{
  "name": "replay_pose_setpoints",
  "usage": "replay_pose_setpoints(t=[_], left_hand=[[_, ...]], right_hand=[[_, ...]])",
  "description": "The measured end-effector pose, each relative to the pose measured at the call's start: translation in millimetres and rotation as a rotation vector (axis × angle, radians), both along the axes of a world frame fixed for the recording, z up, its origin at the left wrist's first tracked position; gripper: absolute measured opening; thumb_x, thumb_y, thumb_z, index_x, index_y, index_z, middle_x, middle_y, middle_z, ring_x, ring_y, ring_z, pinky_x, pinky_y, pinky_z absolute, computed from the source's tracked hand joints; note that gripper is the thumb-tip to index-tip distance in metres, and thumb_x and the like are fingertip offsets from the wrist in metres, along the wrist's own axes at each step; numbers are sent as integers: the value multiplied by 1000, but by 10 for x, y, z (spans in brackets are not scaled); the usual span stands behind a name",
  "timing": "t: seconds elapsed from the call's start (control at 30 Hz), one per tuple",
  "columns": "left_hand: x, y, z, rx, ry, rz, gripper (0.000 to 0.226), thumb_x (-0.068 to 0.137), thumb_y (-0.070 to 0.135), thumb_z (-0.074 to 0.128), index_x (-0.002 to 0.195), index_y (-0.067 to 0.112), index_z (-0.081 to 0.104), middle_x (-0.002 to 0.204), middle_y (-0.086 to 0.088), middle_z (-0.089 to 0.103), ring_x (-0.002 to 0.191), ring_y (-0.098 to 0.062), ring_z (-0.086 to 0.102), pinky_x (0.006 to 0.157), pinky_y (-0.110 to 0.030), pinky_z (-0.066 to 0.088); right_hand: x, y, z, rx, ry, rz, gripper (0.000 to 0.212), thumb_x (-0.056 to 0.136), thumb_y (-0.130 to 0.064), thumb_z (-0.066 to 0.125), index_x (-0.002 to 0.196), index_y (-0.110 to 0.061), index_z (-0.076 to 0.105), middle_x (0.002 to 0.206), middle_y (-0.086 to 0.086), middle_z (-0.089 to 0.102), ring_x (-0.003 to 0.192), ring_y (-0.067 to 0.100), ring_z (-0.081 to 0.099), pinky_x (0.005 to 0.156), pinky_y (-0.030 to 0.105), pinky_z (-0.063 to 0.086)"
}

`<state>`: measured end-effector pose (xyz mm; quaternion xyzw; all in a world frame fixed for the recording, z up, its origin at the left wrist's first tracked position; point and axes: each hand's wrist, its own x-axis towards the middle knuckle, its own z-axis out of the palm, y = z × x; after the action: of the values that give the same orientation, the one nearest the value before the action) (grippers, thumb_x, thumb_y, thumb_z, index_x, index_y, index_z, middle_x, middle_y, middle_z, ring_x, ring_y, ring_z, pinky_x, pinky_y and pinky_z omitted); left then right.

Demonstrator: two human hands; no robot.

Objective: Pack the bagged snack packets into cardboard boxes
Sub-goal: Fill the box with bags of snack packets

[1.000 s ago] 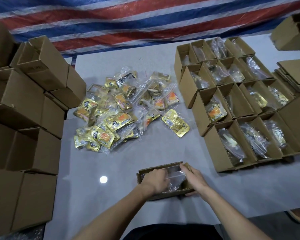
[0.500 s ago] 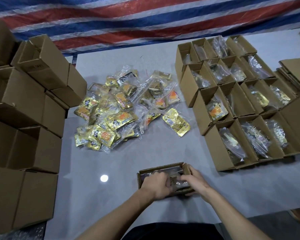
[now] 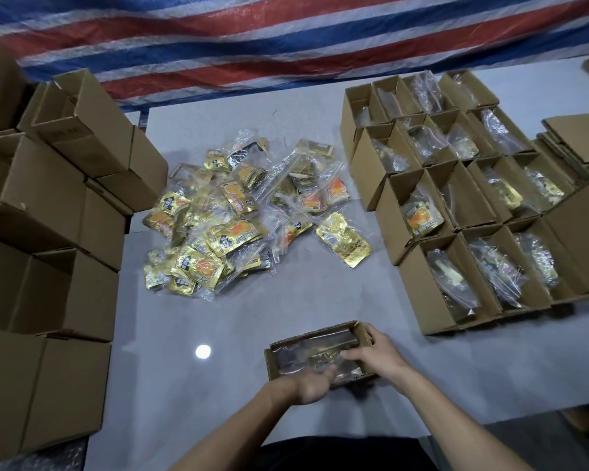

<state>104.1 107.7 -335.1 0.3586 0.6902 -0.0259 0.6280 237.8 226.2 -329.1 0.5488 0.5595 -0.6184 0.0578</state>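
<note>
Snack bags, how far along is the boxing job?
Done: the open boxes on the right mostly show a bag inside. In hand: the left hand and right hand are at the front box, which holds a bag. Remaining: the pile of bagged packets and the stacked boxes on the left.
</note>
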Motion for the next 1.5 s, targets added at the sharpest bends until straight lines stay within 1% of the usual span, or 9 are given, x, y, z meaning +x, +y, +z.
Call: replay_pose_setpoints(t=[0.2, 0.37, 0.57, 0.73, 0.87, 1.0, 1.13, 1.4, 1.5], left_hand=[[13, -40, -89, 117, 200, 13, 69, 99, 65, 18, 144, 22, 48, 155, -14, 39, 143, -31, 35, 117, -35, 24], [29, 19, -84, 64, -32, 92, 63, 99, 66, 18, 152, 35, 34, 161, 5, 28, 149, -15, 22, 122, -31, 9], [117, 1, -102, 40, 152, -93, 63, 98, 67, 11, 155, 43, 16, 165, -11, 12, 152, -33, 5, 124, -45, 5], [60, -31, -55, 90, -32, 54, 56, 103, 57, 21, 155, 36, 26, 163, 3, 21, 150, -16, 19, 123, -35, 9], [-28, -33, 156, 185, -13, -51, 61, 99, 66, 22, 154, 41, 24, 162, 4, 25, 150, -16, 20, 121, -28, 10], [-199, 52, 574, 314, 210, -306, 64, 80, 79, 45, 130, 41, 53, 131, 3, 61, 124, -20, 54, 96, -30, 41], [-333, 337, 1007, 449, 409, -477, 38, 87, 41, 62, 125, 38, 58, 126, 3, 63, 120, -23, 57, 93, -37, 46], [-330, 917, 1765, 743, 618, -635, 34, 88, 19, 52, 118, 34, 57, 115, 0, 64, 112, -27, 59, 80, -34, 40], [-232, 1239, 2051, 1015, 728, -694, 31, 85, 25, 55, 115, 33, 59, 116, 6, 64, 116, -22, 56, 97, -35, 35]], right_hand=[[-16, 2, 23, 22, 11, 32, 56, 66, -10, 90, 112, -29, 63, 100, -5, 76, 91, 11, 71, 81, 23, 55], [33, 32, -51, 52, -60, 144, 67, 59, 5, 80, 116, -24, 60, 89, -1, 70, 73, 13, 61, 63, 20, 51], [50, 42, -163, 153, -164, 155, 57, 66, 0, 49, 106, -39, 60, 92, -10, 70, 81, 7, 65, 56, 14, 48], [44, 16, -170, 110, -160, 181, 59, 72, -6, 46, 122, -36, 56, 113, -6, 67, 107, 17, 63, 88, 27, 53], [36, 58, -88, 121, -136, 204, 57, 68, -5, 42, 115, -33, 57, 116, -10, 66, 113, 16, 60, 101, 31, 48], [60, 139, 111, 86, -104, 141, 44, 67, -11, 44, 104, -28, 61, 104, -3, 70, 98, 20, 67, 80, 37, 59], [104, 299, 460, 46, -90, 59, 35, 72, -10, 45, 101, -23, 61, 95, 10, 70, 67, 22, 74, 48, 30, 55], [404, 678, 1307, 89, 133, -284, 23, 90, 0, 56, 104, -18, 60, 92, 10, 66, 58, 8, 71, 46, 25, 54], [585, 800, 1589, 73, 242, -480, 26, 93, 1, 51, 106, -19, 59, 98, 14, 68, 67, 26, 75, 55, 39, 60]])
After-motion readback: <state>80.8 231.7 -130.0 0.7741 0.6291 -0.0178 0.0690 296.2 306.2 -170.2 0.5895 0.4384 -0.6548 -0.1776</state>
